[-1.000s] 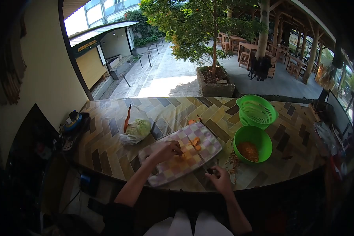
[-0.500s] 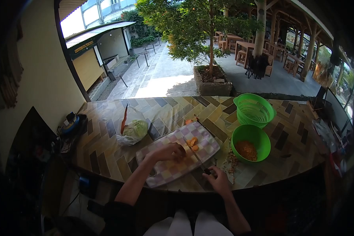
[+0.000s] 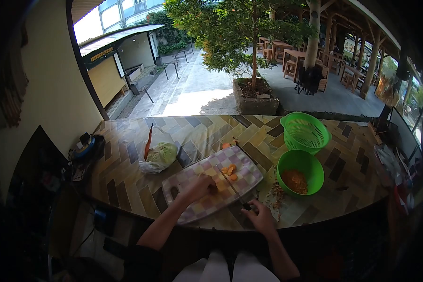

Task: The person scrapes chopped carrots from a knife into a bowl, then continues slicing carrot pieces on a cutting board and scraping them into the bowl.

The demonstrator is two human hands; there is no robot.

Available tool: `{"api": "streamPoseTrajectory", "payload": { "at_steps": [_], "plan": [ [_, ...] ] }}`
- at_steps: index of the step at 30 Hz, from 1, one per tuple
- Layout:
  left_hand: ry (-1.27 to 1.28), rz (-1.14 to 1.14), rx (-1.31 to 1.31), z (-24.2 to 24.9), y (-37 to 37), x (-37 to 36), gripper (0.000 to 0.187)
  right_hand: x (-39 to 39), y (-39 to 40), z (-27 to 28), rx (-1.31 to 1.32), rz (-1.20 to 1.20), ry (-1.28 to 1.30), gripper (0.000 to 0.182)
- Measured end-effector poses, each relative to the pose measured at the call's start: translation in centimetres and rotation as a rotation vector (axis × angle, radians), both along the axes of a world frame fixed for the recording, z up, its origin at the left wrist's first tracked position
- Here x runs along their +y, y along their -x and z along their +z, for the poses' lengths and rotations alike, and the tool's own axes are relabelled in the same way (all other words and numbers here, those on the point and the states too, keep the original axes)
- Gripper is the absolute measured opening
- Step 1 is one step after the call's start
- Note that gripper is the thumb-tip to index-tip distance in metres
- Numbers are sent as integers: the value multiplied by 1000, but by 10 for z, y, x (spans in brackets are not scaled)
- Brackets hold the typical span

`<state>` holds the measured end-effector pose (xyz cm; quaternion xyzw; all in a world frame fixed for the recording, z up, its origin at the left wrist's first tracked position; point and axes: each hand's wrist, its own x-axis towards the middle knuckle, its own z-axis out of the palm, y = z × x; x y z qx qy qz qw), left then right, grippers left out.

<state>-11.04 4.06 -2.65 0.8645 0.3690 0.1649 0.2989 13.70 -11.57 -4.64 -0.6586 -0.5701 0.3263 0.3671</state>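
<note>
The left hand point(image 3: 198, 188) lies curled on the purple-and-cream chequered cutting board point(image 3: 207, 207), its grip clenched over a small piece of orange vegetable that it pins to the board, the piece itself almost wholly hidden beneath the fingers; the right hand point(image 3: 260, 217) is at the near edge of the tiled herringbone tabletop point(image 3: 127, 174), its grip grasping the dark handle of a long-bladed kitchen knife point(image 3: 232, 186), whose blade runs up and to the left across the board and ends just beside the left hand's fingertips; a few cut orange vegetable chunks point(image 3: 230, 171) lie on the board just beyond the blade, apart from both hands; another orange scrap point(image 3: 227, 145) sits off the board's far corner; to the right of the board stands a round green plastic bowl point(image 3: 310, 162) holding orange shreds, and behind it, near but whether touching I cannot tell, a green plastic slotted colander basket point(image 3: 306, 131); a scatter of brownish peelings point(image 3: 278, 191) lies on the tabletop between board and bowl; to the left of the board rests a clear plastic bag with a pale green cabbage point(image 3: 161, 154) and a thin orange-red strip rising from it.
</note>
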Motion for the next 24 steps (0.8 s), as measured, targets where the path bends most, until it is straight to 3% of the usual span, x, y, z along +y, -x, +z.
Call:
{"api": "streamPoseTrajectory", "payload": {
  "at_steps": [8, 17, 24],
  "plan": [
    [-16, 317, -54, -10, -11, -14, 9, 3, 0, -3, -27, 33, 20, 45],
    [34, 275, -93, 5, 4, -12, 19, -1, 3, 12, -5, 76, 82, 43],
    [48, 353, -160, -15, 11, -11, 19, -15, 22, 35, -81, 188, 145, 34]
  ]
}}
